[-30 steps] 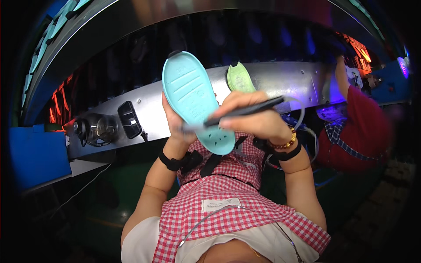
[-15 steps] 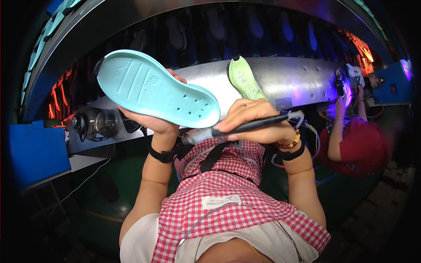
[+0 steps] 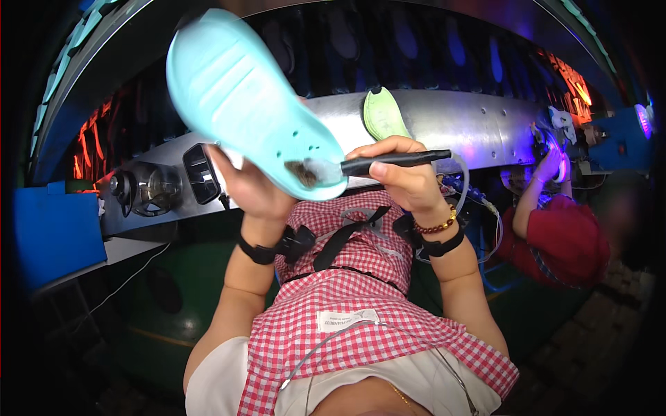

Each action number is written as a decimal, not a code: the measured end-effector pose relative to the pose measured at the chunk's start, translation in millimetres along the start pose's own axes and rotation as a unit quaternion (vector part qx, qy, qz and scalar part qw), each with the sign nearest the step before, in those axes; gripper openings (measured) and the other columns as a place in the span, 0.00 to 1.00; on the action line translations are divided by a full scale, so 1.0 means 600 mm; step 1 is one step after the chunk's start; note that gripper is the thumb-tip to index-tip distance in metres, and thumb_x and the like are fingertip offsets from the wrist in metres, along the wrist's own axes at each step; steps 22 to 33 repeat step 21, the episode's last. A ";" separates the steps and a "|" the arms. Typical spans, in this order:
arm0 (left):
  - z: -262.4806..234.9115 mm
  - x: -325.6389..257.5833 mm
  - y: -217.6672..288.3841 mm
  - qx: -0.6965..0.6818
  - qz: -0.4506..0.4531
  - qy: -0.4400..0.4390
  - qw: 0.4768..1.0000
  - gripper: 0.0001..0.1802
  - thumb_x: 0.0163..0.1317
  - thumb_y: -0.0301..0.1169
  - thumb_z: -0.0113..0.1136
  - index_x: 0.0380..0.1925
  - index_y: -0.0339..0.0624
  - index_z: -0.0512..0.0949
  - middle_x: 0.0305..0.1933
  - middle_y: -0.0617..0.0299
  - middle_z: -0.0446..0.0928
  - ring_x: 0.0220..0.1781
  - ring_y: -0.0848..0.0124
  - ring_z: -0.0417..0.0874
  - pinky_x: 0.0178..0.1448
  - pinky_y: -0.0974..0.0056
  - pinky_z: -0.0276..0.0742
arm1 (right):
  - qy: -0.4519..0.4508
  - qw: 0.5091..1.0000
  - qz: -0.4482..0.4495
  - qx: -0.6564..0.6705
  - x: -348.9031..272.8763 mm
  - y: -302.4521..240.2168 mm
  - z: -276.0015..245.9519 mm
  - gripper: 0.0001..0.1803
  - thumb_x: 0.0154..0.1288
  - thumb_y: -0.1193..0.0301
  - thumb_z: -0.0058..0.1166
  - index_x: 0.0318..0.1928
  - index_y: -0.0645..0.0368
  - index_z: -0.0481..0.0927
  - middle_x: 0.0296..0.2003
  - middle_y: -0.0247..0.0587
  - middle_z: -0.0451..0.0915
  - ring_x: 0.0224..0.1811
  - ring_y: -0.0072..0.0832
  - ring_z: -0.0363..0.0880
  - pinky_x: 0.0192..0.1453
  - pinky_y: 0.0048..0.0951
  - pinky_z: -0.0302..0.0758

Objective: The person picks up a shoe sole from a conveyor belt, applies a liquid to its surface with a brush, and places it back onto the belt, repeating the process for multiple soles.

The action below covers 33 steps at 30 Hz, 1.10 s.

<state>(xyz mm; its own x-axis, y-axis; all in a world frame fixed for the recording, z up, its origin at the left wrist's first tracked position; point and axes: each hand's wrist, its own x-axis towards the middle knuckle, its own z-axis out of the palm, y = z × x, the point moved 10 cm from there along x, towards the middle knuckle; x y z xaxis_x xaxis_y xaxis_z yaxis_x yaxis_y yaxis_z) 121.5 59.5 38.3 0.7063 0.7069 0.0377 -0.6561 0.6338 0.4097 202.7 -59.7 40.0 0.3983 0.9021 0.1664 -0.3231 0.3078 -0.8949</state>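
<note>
My left hand (image 3: 257, 188) holds a light blue shoe sole (image 3: 239, 97) from beneath and along its near edge, tilted with its wide end up and away to the left. The sole has ridges across the wide part and small holes near the other end. In my right hand (image 3: 402, 177) is a black-handled brush (image 3: 392, 163) with a clear tube running from its back end. Its dark bristles lie on the sole's face by the holes. A light green sole (image 3: 383, 114) rests on the metal bench just beyond my right hand.
The metal bench (image 3: 458, 132) curves across in front. At left stand a glass pot (image 3: 154, 188), a black tray (image 3: 201, 175) and a blue box (image 3: 59, 225). On the right a person in a red top (image 3: 565, 236) works at the bench. Dark soles (image 3: 343, 38) line the far side.
The blue sole has turned, its wide end swinging up and away. My right hand has brought the brush from below the sole's edge onto its face.
</note>
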 end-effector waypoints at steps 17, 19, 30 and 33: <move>-0.058 -0.049 -0.086 0.053 -0.420 0.013 0.906 0.22 0.62 0.37 0.42 0.50 0.30 0.65 0.46 0.46 0.73 0.43 0.60 0.79 0.46 0.59 0.78 | -0.247 0.916 -0.054 -0.310 -0.005 -0.080 0.081 0.12 0.46 0.79 0.60 0.35 0.64 0.79 0.35 0.48 0.80 0.40 0.36 0.79 0.44 0.31 0.76; -0.045 -0.057 -0.086 0.098 -0.451 -0.041 0.886 0.24 0.59 0.37 0.47 0.50 0.29 0.65 0.45 0.45 0.73 0.44 0.61 0.78 0.46 0.61 0.76 | -0.230 0.911 -0.069 -0.334 0.000 -0.076 0.075 0.12 0.47 0.79 0.60 0.36 0.63 0.79 0.36 0.48 0.80 0.40 0.36 0.79 0.46 0.31 0.75; -0.047 -0.056 -0.080 0.211 -0.449 -0.064 0.866 0.28 0.58 0.39 0.48 0.53 0.29 0.62 0.50 0.44 0.70 0.49 0.59 0.76 0.50 0.60 0.74 | -0.313 0.891 -0.043 -0.327 -0.010 -0.049 0.084 0.13 0.47 0.78 0.59 0.37 0.59 0.80 0.37 0.46 0.80 0.42 0.36 0.78 0.50 0.32 0.73; -0.047 -0.056 -0.080 0.211 -0.449 -0.064 0.866 0.28 0.58 0.39 0.48 0.53 0.29 0.62 0.50 0.44 0.70 0.49 0.59 0.76 0.50 0.60 0.74 | -0.313 0.891 -0.043 -0.327 -0.010 -0.049 0.084 0.13 0.47 0.78 0.59 0.37 0.59 0.80 0.37 0.46 0.80 0.42 0.36 0.78 0.50 0.32 0.73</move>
